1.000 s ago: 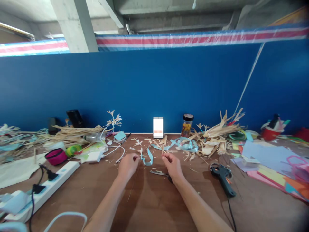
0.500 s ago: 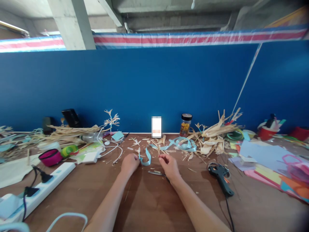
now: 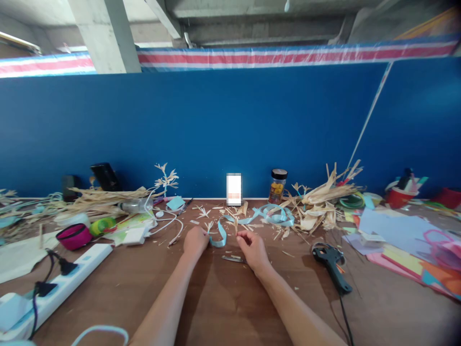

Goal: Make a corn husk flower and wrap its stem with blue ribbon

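Note:
My left hand (image 3: pixel 195 241) is closed in a pinch at the base of a small dried-husk flower (image 3: pixel 209 226), where one end of a light blue ribbon (image 3: pixel 224 235) meets the fingertips. The ribbon curls to the right across the table into a loose heap. Thumb and forefinger of my right hand (image 3: pixel 253 247) pinch the lower end of a pale strip of dried husk (image 3: pixel 236 225) that points upward. Just below, a pair of scissors (image 3: pixel 233 258) lies partly hidden under the right hand. Husk scraps (image 3: pixel 203 212) are scattered beyond both hands.
A glue gun (image 3: pixel 332 266) with a cord lies at the right, near coloured paper (image 3: pixel 392 230). Dried husks (image 3: pixel 319 206) and a black-lidded jar (image 3: pixel 277 186) stand behind. At the left are a power strip (image 3: pixel 61 288), a pink band (image 3: pixel 74 236) and white cables. A blue partition (image 3: pixel 216 120) closes the back.
My hands keep their pinches and have barely moved. The husk flower at my left hand has shifted slightly to the right, and the view has moved a little.

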Demonstrator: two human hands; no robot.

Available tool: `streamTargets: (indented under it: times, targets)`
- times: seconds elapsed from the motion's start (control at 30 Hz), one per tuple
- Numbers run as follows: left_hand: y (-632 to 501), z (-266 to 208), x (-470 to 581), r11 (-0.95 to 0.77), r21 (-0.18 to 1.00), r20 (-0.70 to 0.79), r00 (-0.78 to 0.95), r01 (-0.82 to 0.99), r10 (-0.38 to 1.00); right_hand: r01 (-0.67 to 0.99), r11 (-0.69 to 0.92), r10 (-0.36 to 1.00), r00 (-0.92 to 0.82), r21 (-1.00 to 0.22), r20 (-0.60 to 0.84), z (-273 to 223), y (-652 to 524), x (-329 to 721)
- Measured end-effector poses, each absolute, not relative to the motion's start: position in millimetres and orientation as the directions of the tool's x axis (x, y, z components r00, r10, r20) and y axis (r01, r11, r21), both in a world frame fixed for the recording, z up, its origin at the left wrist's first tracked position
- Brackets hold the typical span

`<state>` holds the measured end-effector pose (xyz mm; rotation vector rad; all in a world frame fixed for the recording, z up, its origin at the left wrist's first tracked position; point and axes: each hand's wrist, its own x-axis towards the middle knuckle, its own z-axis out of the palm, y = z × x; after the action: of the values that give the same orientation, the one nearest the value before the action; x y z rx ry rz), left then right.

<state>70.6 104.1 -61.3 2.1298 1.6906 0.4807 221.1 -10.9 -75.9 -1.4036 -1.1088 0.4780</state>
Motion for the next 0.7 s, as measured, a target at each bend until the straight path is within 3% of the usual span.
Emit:
streamTargets:
  times: [0.4,0.53,0.7]
  targets:
    - [79.3,-55.5,97.9,-0.291,0.797,0.157,0.282,0.529,0.946,0.251,0.208,0.790,0.527,-0.945,0.314,-70.9,-12.5,219.2]
    - [60.8,-62.4,109.8,-0.200,0.964,0.144,0.284,0.177,0.948,0.102,0.258,0.772,0.575,-0.961,0.269,-67.1,-13.8,217.4]
    - [47.8,-71.2,115.0,-0.026,0.999,0.040,0.314,-0.047,0.949,-0.023,0.198,0.870,0.465,-0.980,0.165,-65.2,-15.0,210.3]
